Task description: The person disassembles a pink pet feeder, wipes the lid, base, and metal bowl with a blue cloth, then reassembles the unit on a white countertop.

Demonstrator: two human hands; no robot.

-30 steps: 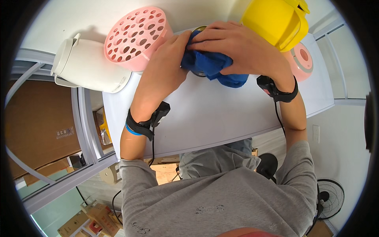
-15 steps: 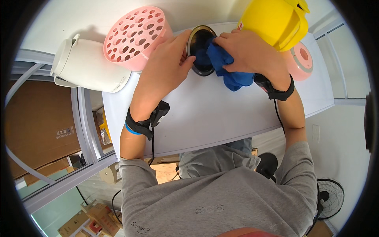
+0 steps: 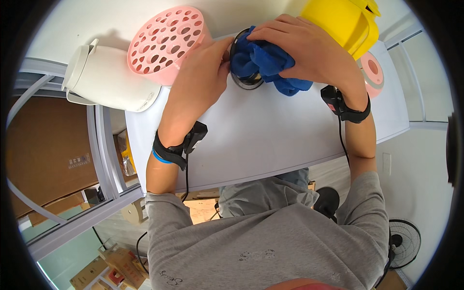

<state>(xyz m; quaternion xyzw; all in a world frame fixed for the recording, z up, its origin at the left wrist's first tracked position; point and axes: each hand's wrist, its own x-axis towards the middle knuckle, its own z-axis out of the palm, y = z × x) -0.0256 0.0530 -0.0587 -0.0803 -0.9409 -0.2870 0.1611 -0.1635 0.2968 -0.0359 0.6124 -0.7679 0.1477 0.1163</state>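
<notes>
A round dark disc with a shiny metal rim point(image 3: 248, 84) stands tilted at the far middle of the table. My left hand point(image 3: 205, 72) grips its left edge, with the fingertips partly hidden behind the rim. Bunched over the disc's face is a blue cloth point(image 3: 265, 59), which covers most of it. My right hand point(image 3: 309, 50) is closed on the cloth from the right and presses it against the disc. Both wrists wear black straps with small boxes and cables.
Left of the disc are a pink holder full of round holes point(image 3: 166, 46) and a white jug point(image 3: 116, 79). A yellow jug point(image 3: 338, 21) and a pink round object point(image 3: 371, 75) stand right, close to my right hand. The white table point(image 3: 256, 135) has a metal frame at its left.
My right hand has moved the blue cloth up and left across the disc, so it hides more of the face. My left hand keeps its hold on the rim.
</notes>
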